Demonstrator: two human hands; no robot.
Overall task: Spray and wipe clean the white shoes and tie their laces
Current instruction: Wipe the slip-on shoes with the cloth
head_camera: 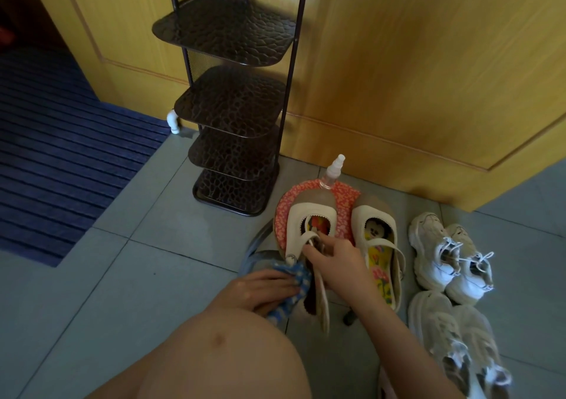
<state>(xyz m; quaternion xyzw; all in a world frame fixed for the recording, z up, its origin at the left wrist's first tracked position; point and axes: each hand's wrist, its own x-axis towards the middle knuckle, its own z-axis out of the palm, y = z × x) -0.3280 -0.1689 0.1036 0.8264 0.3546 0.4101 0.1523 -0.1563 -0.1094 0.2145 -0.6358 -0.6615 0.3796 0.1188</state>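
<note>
Two white strap shoes lie on the grey tiled floor. My right hand [333,261] pinches the strap of the left strap shoe [309,215]. My left hand [263,290] holds a blue dotted cloth [295,279] against that shoe's heel side. The right strap shoe [375,215] lies beside it with its strap loose. A clear spray bottle [332,172] with a white nozzle stands just behind the shoes. Right of them sits a pair of white laced sneakers [450,254]. A second white pair [456,337] lies nearer to me.
A dark metal shoe rack [232,104] stands against the wooden door [413,77]. A red patterned insole [346,196] lies under the strap shoes. A blue striped mat [61,159] covers the floor at left. My bare knee [220,352] fills the lower middle.
</note>
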